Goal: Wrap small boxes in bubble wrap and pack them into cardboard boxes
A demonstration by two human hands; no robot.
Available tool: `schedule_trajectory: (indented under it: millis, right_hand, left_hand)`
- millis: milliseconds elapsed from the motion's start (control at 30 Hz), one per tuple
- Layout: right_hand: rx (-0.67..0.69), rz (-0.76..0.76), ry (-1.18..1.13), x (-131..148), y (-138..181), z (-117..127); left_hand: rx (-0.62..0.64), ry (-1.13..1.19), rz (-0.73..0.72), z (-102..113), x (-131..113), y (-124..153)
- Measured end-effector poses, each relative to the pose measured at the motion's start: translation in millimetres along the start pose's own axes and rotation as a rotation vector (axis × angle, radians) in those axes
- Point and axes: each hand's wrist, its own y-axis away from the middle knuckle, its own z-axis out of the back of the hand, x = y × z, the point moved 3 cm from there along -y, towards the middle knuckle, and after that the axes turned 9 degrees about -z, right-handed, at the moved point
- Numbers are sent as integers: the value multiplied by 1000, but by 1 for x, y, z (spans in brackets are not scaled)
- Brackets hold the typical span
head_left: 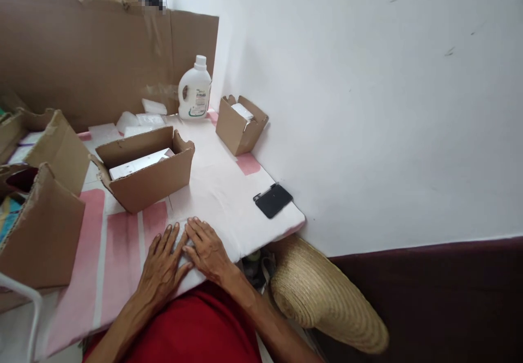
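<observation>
the white sheet (220, 188) lies flat on the tabletop (118, 243), over its pink-striped cover, its long axis running from the near edge by the person's body away toward the white bottle (195, 88) at the cardboard backing. its near end sits under both hands.

the left hand (161, 269) rests palm down on that near end, fingers stretched and slightly fanned, pointing away and a little to the right; its grip is open, flat, holding nothing. the right hand (206, 248) lies just beside it, also palm down with fingers spread, pointing away and leftward, so the fingertips of the two hands meet or nearly touch. its grip is open too, pressing only on the sheet. both forearms come up from the bottom edge, over a red garment (196, 330).

beyond the hands stands an open cardboard box (149, 180) with a white packet inside. farther right, a smaller box (239, 126) near the wall. a black phone (273, 199) lies at the tabletop's right edge. a straw hat (322, 297) hangs below that edge. more cartons (41, 232) stand on the left.
</observation>
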Motion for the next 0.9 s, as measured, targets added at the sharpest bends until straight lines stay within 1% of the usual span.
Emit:
schedule_trajectory:
  millis: [100,167,267,333,367,433,500,533,600,633,667,700,733,800,900]
  right_hand:
    - [66,16,19,-11,6,-5]
    - [70,52,29,-14,7,-5]
    - [9,145,69,-9,2,-2]
    - [-61,203,70,-1,-8,9]
    - [-96,213,55,3,-15,19]
    - [-156,202,3,13,-36,50]
    - [-237,189,-37,25,-64,92]
    - [-308,189,-47,31,-81,113]
    - [-453,158,-21,43,-120,148]
    - [-479,146,7,49,-140,157]
    - [-465,149,42,56,-161,160]
    - [-424,161,79,61,-181,158]
    - [-351,177,118,67,-199,151]
    - [-155,209,181,74,-229,128]
    - [109,263,210,76,-253,97]
  left_hand:
    - [4,40,-11,1,12,0]
    - [-55,97,-44,2,22,1]
    - [-149,177,-115,9,34,-3]
    - [-181,184,-131,23,37,-12]
    - [-195,177,-116,35,38,-18]
    - [-246,158,-47,64,40,-33]
    - [-345,115,54,97,47,-49]
    - [-400,72,96,111,52,-56]
    - [-472,-41,202,129,66,-68]
    - [-481,-95,245,132,74,-73]
    - [-474,-139,277,132,81,-76]
    - [-457,-169,292,130,87,-78]
    - [-440,-184,292,127,91,-78]
    - [-426,-183,273,120,94,-77]
    - [-462,-174,253,120,95,-76]
